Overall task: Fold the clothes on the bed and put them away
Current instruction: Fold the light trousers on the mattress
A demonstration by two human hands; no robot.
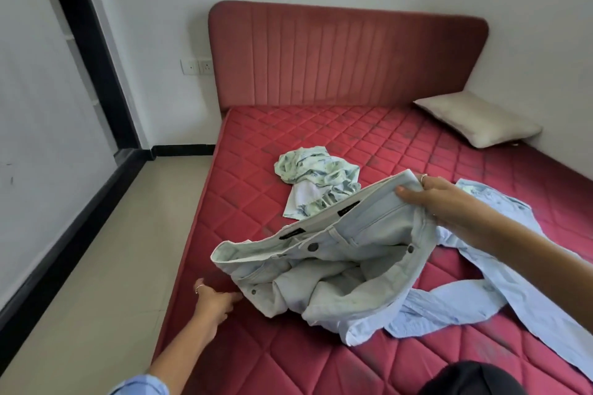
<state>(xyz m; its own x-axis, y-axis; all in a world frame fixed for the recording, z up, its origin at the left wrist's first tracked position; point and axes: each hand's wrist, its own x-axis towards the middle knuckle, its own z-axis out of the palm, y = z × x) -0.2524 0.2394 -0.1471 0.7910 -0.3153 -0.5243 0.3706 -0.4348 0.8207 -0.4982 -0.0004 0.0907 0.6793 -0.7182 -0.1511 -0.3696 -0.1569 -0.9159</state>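
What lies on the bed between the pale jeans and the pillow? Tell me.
In the head view, only bare red quilted mattress lies between the pale jeans and the pillow. The printed green garment sits off to the left of that stretch.
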